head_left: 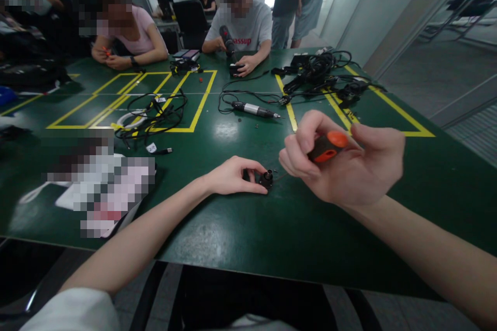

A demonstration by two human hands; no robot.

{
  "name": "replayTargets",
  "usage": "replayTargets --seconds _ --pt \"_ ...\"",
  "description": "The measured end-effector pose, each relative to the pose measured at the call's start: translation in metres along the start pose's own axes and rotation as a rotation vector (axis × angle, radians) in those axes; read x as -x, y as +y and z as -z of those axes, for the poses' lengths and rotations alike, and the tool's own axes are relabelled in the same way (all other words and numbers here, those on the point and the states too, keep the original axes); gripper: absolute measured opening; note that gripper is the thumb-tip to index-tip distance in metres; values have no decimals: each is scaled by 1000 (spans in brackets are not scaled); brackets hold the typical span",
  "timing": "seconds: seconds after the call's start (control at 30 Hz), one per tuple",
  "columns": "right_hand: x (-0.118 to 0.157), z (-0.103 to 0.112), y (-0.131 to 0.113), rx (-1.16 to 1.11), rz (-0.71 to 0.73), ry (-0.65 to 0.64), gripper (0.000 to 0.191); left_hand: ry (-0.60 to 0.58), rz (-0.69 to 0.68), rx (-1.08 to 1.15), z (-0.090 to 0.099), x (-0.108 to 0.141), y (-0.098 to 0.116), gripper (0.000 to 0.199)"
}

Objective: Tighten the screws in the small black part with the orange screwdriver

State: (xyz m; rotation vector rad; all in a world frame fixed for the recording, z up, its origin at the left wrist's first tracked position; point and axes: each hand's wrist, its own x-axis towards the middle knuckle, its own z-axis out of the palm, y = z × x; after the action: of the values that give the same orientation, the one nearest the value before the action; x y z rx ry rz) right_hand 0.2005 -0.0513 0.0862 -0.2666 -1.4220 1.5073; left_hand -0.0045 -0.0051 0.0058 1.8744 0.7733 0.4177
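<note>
My left hand [236, 176] rests on the green table, its thumb and fingers closed around a small black round part [266, 180] with a short tube standing up from it. Raised over the table on the right, my right hand [341, 165] grips a screwdriver [326, 148] by its black and orange handle. The screwdriver's thin shaft points left and down toward the black part; whether its tip touches anything is too blurred to tell. A tiny dark piece lies just beyond the part.
Beyond my hands lies a pen-shaped electric screwdriver [252, 109] with its cable. Coiled black cables [155, 119] sit at the left, a larger cable heap [318, 72] at the back right. Phones [120, 196] lie near my left arm. Across the table, a person [248, 26] holds a power tool.
</note>
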Motion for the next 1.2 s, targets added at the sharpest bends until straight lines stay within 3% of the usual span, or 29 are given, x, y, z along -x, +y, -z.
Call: replayTargets --seconds 0.13,0.3,0.53,0.7,0.93,1.1,1.2 --pt "-1 0 1 8 2 23 27 -8 -10 4 0 0 1 35" --pt "-3 0 3 17 6 19 44 -11 -9 7 1 0 2 34" --pt "-1 -2 1 -16 -5 50 30 -6 -5 5 0 0 1 37" --pt "-1 0 2 18 -15 -9 46 2 1 -4 0 0 1 35" --pt "-1 -3 2 20 -4 65 29 -7 -7 -21 1 0 2 41" --pt "-2 -1 3 56 -22 47 44 -11 -1 -3 0 0 1 39" --pt "0 -1 2 27 -38 40 43 0 -3 1 0 0 0 34"
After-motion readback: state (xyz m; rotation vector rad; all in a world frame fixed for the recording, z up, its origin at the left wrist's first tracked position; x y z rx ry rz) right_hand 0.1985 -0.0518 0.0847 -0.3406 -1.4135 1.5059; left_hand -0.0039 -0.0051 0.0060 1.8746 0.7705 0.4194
